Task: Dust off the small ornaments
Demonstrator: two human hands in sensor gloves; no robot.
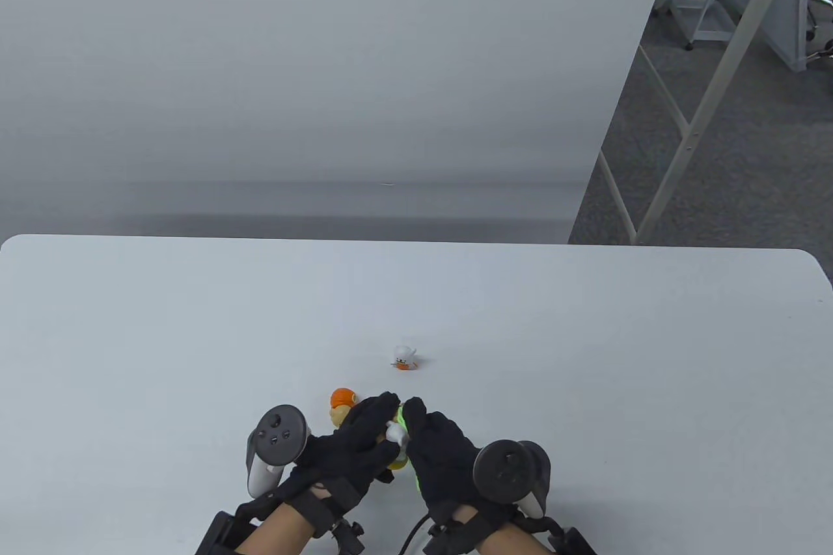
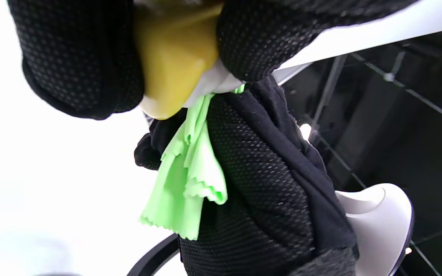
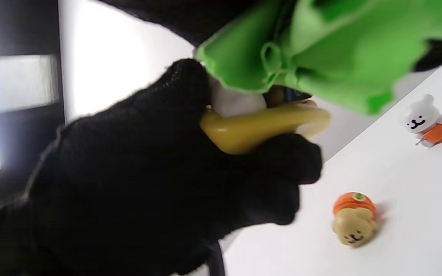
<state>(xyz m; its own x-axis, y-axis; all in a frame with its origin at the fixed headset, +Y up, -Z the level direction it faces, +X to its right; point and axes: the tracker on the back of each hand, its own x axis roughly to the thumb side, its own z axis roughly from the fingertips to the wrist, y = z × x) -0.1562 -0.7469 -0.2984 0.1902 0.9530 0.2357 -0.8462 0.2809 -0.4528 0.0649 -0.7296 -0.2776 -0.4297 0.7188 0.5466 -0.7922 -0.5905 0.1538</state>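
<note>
My left hand (image 1: 355, 444) grips a small yellow and white ornament (image 1: 395, 434), also seen in the left wrist view (image 2: 171, 57) and the right wrist view (image 3: 259, 124). My right hand (image 1: 433, 444) holds a bright green cloth (image 1: 409, 428) against it; the cloth also shows in the left wrist view (image 2: 186, 180) and the right wrist view (image 3: 320, 50). A tan figure with an orange cap (image 1: 341, 405) stands on the table just beyond my left hand, shown too in the right wrist view (image 3: 354, 218). A white figure with an orange part (image 1: 405, 357) stands farther back, and in the right wrist view (image 3: 426, 120).
The white table (image 1: 586, 353) spreads wide around the hands; its far edge runs across the middle of the view. Beyond the right side are a grey carpet and white frame legs (image 1: 683, 145).
</note>
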